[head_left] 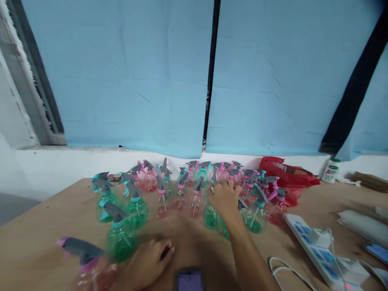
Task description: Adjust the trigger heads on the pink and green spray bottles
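Many spray bottles, green and pink with grey trigger heads, stand upright on the brown table [45, 230]. My right hand [224, 197] reaches over the top of a green bottle [211, 217] in the middle, its fingers curled round the head, which they mostly hide. Near the front, my left hand [154, 258] rests on the table with curled fingers; no object shows in it. Beside its wrist are a green bottle [120, 242] and a pink bottle [98, 275] at the front left.
A red plastic bag [281, 176] and a white bottle [331, 171] sit at the back right. A white power strip [315, 250] with plugs and cables lies at the right, near a phone [377, 251]. A dark device [190, 279] is at the front edge.
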`<act>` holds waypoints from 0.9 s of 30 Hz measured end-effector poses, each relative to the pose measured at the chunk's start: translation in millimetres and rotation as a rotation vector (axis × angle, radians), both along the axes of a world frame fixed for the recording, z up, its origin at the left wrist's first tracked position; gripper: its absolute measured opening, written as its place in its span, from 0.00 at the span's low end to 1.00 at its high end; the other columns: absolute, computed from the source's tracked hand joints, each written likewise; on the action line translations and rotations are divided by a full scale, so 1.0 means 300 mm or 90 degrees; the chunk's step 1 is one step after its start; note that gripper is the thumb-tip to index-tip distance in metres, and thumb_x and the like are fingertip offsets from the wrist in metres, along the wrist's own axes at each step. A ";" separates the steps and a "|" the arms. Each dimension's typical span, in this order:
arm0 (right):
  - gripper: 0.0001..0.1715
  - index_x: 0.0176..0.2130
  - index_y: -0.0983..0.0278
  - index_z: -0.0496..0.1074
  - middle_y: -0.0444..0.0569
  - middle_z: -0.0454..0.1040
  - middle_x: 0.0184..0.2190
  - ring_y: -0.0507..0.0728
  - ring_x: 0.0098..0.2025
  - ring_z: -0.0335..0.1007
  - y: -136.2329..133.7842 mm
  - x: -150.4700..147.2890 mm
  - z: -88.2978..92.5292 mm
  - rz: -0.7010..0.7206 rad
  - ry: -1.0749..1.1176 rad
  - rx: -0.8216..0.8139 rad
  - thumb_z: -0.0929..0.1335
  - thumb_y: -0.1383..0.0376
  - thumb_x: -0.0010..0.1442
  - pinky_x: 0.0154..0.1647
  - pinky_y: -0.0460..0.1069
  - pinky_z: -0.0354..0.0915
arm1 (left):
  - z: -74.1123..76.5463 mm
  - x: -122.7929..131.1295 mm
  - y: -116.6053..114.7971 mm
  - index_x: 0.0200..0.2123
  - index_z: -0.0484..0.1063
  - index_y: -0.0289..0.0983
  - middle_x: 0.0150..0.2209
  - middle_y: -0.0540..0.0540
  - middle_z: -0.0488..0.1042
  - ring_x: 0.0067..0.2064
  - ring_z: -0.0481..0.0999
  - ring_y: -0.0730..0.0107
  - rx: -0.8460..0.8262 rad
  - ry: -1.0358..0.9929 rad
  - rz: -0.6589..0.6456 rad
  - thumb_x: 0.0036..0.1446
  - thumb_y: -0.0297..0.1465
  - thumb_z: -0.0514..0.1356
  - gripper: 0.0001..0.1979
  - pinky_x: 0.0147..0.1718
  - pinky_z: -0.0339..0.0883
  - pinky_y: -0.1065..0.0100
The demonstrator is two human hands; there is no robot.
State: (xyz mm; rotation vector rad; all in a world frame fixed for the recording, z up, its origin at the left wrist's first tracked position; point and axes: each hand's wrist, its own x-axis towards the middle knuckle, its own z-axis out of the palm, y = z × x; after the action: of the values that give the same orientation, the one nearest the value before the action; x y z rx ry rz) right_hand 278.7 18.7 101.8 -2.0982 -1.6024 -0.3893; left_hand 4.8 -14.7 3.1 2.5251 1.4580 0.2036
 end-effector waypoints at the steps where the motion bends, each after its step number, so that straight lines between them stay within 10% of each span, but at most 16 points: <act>1: 0.19 0.46 0.63 0.82 0.62 0.77 0.47 0.73 0.56 0.65 0.001 0.002 -0.002 -0.004 -0.003 0.002 0.65 0.57 0.69 0.52 0.64 0.53 | 0.000 0.000 -0.001 0.37 0.75 0.43 0.34 0.48 0.81 0.36 0.81 0.61 0.000 -0.003 0.000 0.73 0.40 0.50 0.17 0.32 0.56 0.66; 22: 0.16 0.43 0.62 0.82 0.63 0.76 0.47 0.73 0.54 0.64 -0.010 0.001 0.016 0.000 -0.003 0.120 0.65 0.61 0.69 0.50 0.63 0.53 | 0.030 0.011 -0.022 0.38 0.76 0.43 0.36 0.47 0.82 0.38 0.81 0.59 -0.005 0.020 0.019 0.72 0.40 0.50 0.17 0.35 0.61 0.65; 27: 0.13 0.39 0.62 0.79 0.53 0.78 0.41 0.63 0.48 0.69 -0.061 -0.117 0.045 0.280 0.091 0.224 0.64 0.65 0.70 0.49 0.56 0.55 | 0.032 0.008 -0.027 0.37 0.76 0.43 0.37 0.47 0.82 0.38 0.81 0.60 -0.003 0.008 0.015 0.72 0.40 0.50 0.17 0.35 0.64 0.66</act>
State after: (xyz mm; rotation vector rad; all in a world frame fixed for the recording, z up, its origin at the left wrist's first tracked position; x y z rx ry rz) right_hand 243.6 0.4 115.4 -1.4357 -1.7070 -0.3298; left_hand 7.3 -22.8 12.6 2.5107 1.4903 0.1884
